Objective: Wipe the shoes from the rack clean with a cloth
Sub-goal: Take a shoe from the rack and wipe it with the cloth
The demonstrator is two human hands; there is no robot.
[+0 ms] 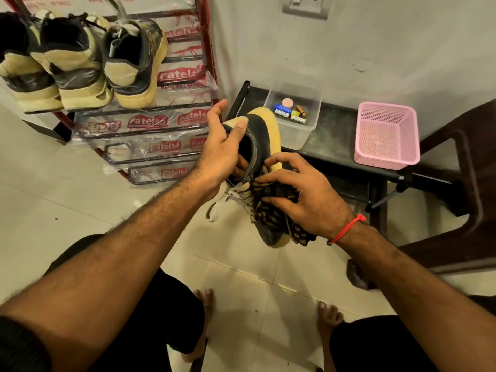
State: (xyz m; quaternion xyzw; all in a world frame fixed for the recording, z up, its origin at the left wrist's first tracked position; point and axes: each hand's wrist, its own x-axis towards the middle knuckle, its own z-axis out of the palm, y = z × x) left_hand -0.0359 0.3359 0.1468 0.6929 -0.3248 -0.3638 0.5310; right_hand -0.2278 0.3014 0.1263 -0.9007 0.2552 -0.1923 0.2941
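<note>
A dark shoe (261, 135) with a yellow sole and white laces hangs in the air at the centre of the view, heel pointing away from me. My left hand (221, 146) grips it at the heel collar, fingers hooked inside the opening. A dark checked cloth (276, 210) lies over the shoe's upper, and my right hand (306, 189) presses and grips it there. The red metal shoe rack (206, 49) stands at the upper left, with three similar shoes (80, 60) on its top shelf.
A low dark bench (335, 130) against the wall carries a clear plastic box (292, 114) of small items and a pink basket (386, 135). A brown plastic chair (464, 183) stands at the right. My knees and bare feet are below, on the tiled floor.
</note>
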